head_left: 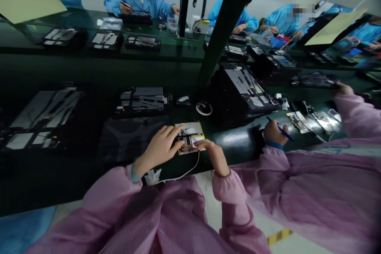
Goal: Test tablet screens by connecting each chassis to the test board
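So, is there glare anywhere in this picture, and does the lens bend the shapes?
In the head view, a pale glare lies on the dark green bench to the right of the yellow-edged card; the wide lens also bends the scene, so the dark green post leans strongly and the bench edges run at a slant.

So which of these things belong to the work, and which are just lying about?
In use: left hand, right hand, yellow-edged white printed card, thin white cable.
Lying about: black casing with silver panels, white ring-shaped coil.
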A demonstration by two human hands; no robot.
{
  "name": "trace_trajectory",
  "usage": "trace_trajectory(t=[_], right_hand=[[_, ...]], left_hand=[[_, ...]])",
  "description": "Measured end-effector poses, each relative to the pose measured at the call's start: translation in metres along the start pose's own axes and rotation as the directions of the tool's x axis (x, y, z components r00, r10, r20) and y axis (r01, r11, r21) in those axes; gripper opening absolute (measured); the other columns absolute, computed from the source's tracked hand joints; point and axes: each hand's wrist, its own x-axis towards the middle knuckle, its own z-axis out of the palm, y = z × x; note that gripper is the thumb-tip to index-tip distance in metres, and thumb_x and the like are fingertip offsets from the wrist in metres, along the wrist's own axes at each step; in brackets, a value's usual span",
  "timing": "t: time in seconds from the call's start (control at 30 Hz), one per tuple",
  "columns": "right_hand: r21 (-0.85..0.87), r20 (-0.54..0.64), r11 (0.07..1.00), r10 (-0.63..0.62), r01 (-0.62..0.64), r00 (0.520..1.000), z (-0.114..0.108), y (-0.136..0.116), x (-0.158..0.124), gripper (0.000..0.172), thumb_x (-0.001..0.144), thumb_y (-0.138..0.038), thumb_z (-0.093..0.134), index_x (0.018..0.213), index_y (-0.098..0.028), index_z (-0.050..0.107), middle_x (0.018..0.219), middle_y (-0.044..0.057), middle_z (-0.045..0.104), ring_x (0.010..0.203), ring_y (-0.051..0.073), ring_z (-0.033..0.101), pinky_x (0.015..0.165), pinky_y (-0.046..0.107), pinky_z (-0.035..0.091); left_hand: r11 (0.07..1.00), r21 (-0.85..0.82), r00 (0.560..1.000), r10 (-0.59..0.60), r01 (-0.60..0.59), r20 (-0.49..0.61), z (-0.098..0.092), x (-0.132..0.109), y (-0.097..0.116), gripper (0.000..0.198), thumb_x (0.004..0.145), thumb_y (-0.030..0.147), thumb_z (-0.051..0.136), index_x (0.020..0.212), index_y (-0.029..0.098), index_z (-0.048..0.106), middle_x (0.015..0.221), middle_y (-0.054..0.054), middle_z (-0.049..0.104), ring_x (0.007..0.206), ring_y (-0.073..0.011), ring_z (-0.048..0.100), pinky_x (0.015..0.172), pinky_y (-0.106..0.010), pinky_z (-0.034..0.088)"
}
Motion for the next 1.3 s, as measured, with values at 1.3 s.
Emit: trace_trajectory(t=[1.3], right_hand=[[-0.694, -0.289, 0.708, -0.102, -0.134, 0.952, 0.066, -0.047, 0.055, 0.021, 0.093, -0.018, 0.038, 0.091, -0.02, 0.058, 0.073, 0.003, 0.066, 0.067, 0.017, 0.063, 0.059, 0.025, 0.041]], left_hand=[[0.956, -0.032, 0.881, -0.283, 0.293, -0.379, -0.024, -0.086, -0.107, 0.04, 0.091, 0.035, 0.047, 0.128, 0.019, 0.049, 0.134, -0.017, 0.053, 0.126, -0.0311, 0.049, 0.104, -0.053, 0.041]])
